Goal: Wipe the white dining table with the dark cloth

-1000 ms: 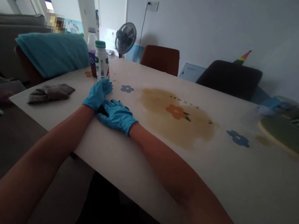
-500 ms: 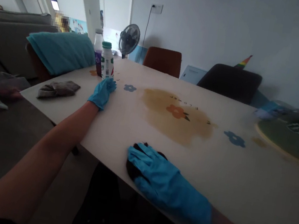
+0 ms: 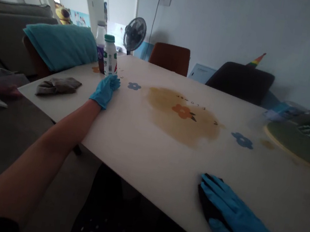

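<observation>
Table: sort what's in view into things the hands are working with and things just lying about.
In use:
- right hand flat on a dark cloth on the table
- left hand at the base of the green-capped bottle

Lying about:
- grey rag
- purple bottle
- fan
- teal towel
- chairs

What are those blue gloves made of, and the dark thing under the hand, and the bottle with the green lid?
The blue gloves, on the left hand and right hand, look like thin rubbery nitrile or latex: smooth, tight, slightly shiny. The dark pad under the right hand seems soft cloth or sponge: matte black, flattened. The white green-capped bottle looks like glossy plastic with a printed label.
</observation>
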The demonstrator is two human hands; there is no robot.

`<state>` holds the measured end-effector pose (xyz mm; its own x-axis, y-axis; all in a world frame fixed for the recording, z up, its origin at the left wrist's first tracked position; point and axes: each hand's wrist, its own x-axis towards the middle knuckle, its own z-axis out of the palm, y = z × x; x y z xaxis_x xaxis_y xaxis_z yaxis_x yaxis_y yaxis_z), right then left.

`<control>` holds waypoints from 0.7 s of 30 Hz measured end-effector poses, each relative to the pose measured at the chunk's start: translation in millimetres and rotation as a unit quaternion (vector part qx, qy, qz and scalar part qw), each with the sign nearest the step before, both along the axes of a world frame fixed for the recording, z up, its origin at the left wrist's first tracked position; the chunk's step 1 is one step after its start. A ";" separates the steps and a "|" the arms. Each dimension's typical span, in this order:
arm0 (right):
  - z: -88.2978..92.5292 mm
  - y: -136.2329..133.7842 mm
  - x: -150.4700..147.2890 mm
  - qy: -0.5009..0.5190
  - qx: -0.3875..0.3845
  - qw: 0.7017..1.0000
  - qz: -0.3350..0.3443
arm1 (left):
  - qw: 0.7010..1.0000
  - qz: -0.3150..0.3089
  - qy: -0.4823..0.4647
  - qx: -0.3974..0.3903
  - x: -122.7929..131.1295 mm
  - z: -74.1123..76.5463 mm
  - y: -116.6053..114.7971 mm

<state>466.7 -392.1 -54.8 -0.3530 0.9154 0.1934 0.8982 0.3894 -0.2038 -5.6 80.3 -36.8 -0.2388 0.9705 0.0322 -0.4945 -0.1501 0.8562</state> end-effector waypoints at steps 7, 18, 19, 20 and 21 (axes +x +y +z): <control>5.8 63.3 -71.8 -0.007 -0.037 0.997 0.074 | 1.000 -0.004 -0.003 -0.001 3.5 1.4 1.0; 53.7 242.1 -262.5 -0.020 -0.094 0.984 0.148 | 1.000 0.006 -0.016 -0.006 -2.3 -1.5 7.3; 56.7 259.6 -277.2 -0.024 -0.090 0.986 0.141 | 1.000 0.008 -0.018 -0.008 -3.4 -1.6 8.5; 59.4 276.5 -290.5 -0.024 -0.084 0.987 0.136 | 1.000 0.008 -0.019 -0.010 -4.7 -1.6 9.7; 61.5 292.2 -302.2 -0.019 -0.077 0.988 0.133 | 1.000 0.009 -0.020 -0.013 -6.1 -1.5 10.8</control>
<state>164.5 -99.9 6.8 -0.5898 0.8065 0.0414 0.7762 0.5802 -0.2467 -11.6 91.1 -38.3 -0.2565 0.9665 -0.0021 -0.5257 -0.1377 0.8395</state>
